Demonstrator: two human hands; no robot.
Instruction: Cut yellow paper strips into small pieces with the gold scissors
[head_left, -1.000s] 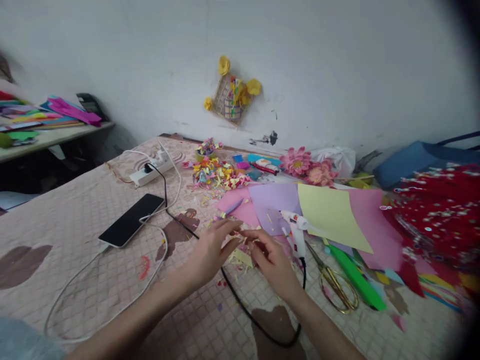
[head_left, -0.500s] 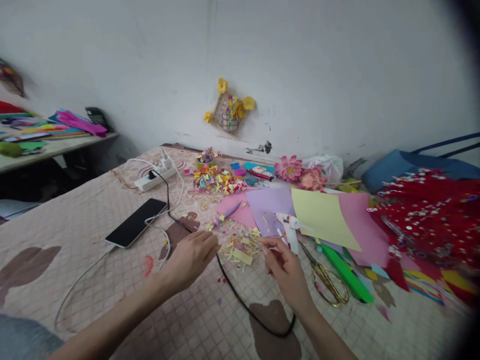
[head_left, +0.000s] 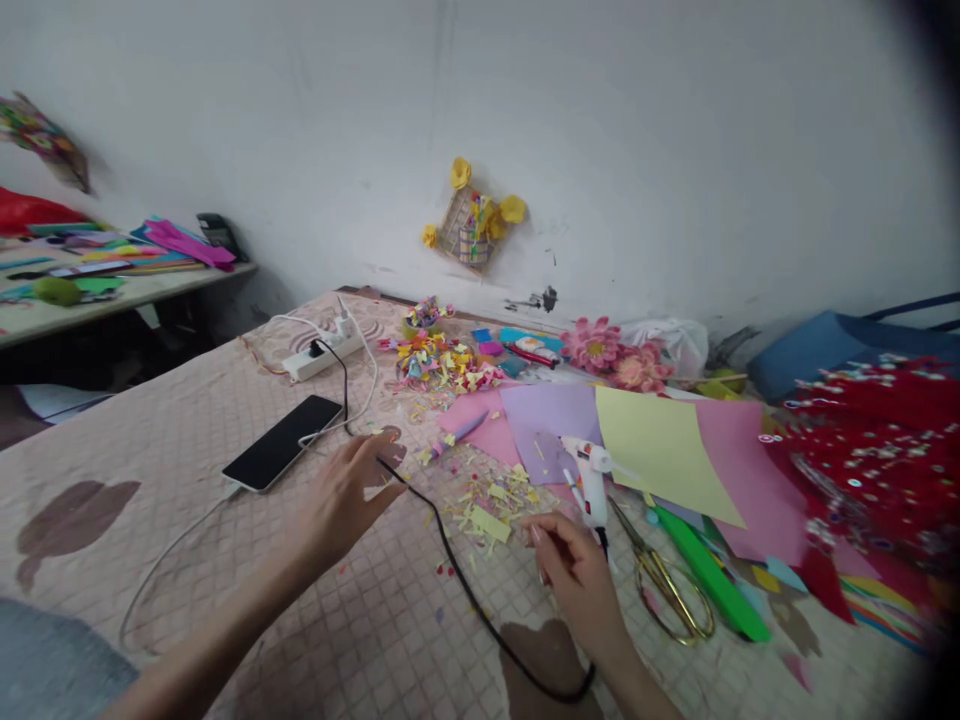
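Observation:
My left hand (head_left: 346, 495) is over the table with its thumb and fingers apart; the black cord (head_left: 457, 565) passes at its fingertips, and nothing shows in its grip. My right hand (head_left: 574, 560) has its fingers curled and pressed together, just right of the yellow paper scraps (head_left: 491, 523); what it holds, if anything, is too small to make out. A white glue gun (head_left: 592, 485) lies beyond my right hand. To its right are gold-handled scissors (head_left: 664, 580). The purple tool (head_left: 457, 438) rests beyond the scraps.
A phone (head_left: 283, 442) with white cables and a power strip (head_left: 322, 355) lie at left. Behind are coloured paper sheets (head_left: 660, 440), pink flowers (head_left: 592, 345) and a pile of bits (head_left: 442, 362). At right are a green cutter (head_left: 712, 570) and a red beaded bundle (head_left: 885, 450).
My left hand has moved left and its fingers have spread from a closed pose. My right hand has drawn slightly nearer. The view has shifted a little to the left.

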